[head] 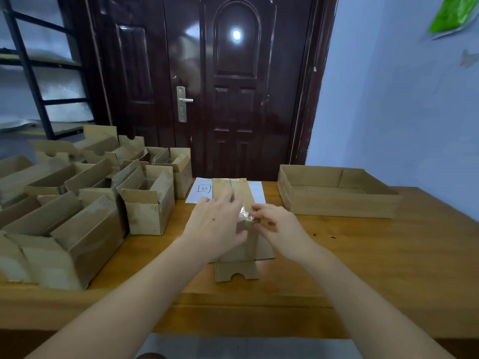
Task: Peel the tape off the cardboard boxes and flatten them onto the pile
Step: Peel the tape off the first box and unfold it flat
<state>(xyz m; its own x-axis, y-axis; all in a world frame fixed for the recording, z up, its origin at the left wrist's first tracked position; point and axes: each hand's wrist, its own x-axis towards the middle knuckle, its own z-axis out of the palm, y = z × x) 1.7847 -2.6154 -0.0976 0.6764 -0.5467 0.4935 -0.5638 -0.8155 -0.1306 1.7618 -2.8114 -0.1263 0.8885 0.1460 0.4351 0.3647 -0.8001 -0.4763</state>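
Observation:
A small cardboard box [239,190] lies lengthwise on the wooden table [363,250], its near flap with a half-round notch [236,272] hanging open toward me. A strip of clear tape [245,212] runs along its top seam, and the near end is crumpled and lifted. My right hand [278,226] pinches that crumpled end of tape. Over the box's left side my left hand [216,224] rests with fingers spread, steadying it.
Several open cardboard boxes [77,203] crowd the table's left side. A wide shallow cardboard tray [337,203] stands at the back right. A white sheet [201,193] lies under the box's far end. A dark door [233,86] is behind the table.

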